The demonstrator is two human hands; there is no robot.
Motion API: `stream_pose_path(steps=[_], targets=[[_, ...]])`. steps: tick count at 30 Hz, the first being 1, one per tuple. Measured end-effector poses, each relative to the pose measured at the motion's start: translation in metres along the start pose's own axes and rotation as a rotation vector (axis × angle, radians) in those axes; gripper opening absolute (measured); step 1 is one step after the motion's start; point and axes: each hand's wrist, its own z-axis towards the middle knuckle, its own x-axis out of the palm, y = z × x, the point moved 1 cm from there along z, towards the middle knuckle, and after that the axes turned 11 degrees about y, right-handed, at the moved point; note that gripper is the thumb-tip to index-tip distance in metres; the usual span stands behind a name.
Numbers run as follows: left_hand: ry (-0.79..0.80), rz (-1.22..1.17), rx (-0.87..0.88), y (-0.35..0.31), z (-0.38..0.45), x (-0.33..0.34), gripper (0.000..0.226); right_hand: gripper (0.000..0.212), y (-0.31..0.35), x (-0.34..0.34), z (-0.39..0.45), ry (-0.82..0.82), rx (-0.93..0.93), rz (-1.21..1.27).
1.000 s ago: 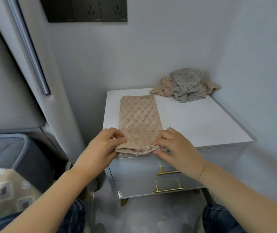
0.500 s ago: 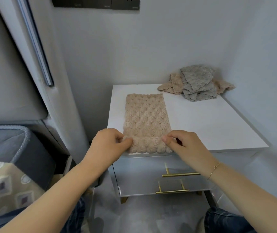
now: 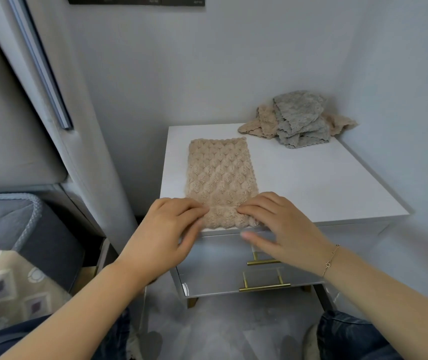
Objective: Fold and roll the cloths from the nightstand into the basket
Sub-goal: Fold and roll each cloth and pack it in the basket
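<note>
Rolling has begun at the near end of the beige cloth (image 3: 220,175): against the frames from a second and half a second ago, where both hands pinched the flat near corners, the head view now shows that edge turned over into a low, plump ridge lying just inside the front lip of the nightstand (image 3: 311,183), at centre frame. The left hand (image 3: 166,229) has its fingertips curled onto the left end of the ridge, thumb tucked below it; the right hand (image 3: 283,227) rests bent fingers on the right end, while its thumb hangs blurred under the edge, so whether it truly pinches the fabric there cannot be told. Judged from this, the fold is done and the first turn of the roll is made, with most of the strip left to wind up toward the wall. That strip is a narrow, folded rectangle of bumpy, quilted-looking pile with a scalloped far edge, lying flat and straight on the left part of the white top. It looks soft and thick, so the roll will probably want even pressure from both hands to stay tight. At upper right of the frame, in the back corner of the top, a rumpled heap of grey and beige cloths (image 3: 298,120) waits, well apart from the hands. At left of the frame, a grey basket (image 3: 29,211) with a corded rim sits beside the nightstand.
</note>
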Motion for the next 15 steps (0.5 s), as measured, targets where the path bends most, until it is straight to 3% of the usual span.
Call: stream_pose_path(steps=[3,6,8,12,15], targets=[[0.069,0.009,0.003,-0.001,-0.009,0.005,0.048,0.041,-0.004,0.004,-0.001,-0.005,0.023,0.014],[0.037,-0.082,-0.008,-0.002,-0.008,0.004,0.035,0.027,-0.004,-0.001,0.0,-0.123,0.057,0.148],[-0.026,-0.161,-0.047,-0.004,-0.006,-0.001,0.024,0.031,-0.004,-0.005,-0.001,-0.143,0.097,0.251],[-0.072,-0.337,-0.204,-0.009,-0.003,-0.009,0.016,0.039,-0.006,-0.01,-0.001,-0.069,0.203,0.418],[-0.021,-0.486,-0.36,-0.007,0.002,-0.013,0.016,0.053,-0.009,-0.012,0.003,0.007,0.281,0.47]])
